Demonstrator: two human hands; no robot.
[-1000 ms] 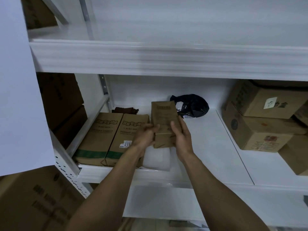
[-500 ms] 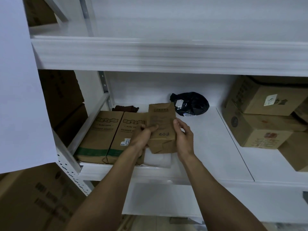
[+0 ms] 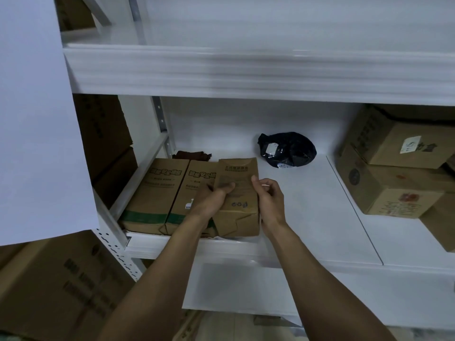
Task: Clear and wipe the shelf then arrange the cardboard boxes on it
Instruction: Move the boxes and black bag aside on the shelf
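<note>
A narrow brown cardboard box [image 3: 240, 190] lies on the white shelf [image 3: 307, 212], pressed against the second of two long boxes with green bands [image 3: 157, 190] [image 3: 194, 183] at the shelf's left end. My left hand [image 3: 211, 195] grips its left side, thumb on top. My right hand [image 3: 267, 195] holds its right edge with curled fingers. A brown cloth [image 3: 192, 155] lies behind the long boxes.
A black plastic bag [image 3: 288, 150] sits at the back of the shelf. Stacked cardboard boxes [image 3: 389, 168] fill the right end. An upper shelf edge [image 3: 246, 70] overhangs. A large box [image 3: 56, 286] stands lower left, outside the rack.
Both hands have lowered the narrow box from a raised, tilted hold down onto the shelf, beside the two long boxes.
</note>
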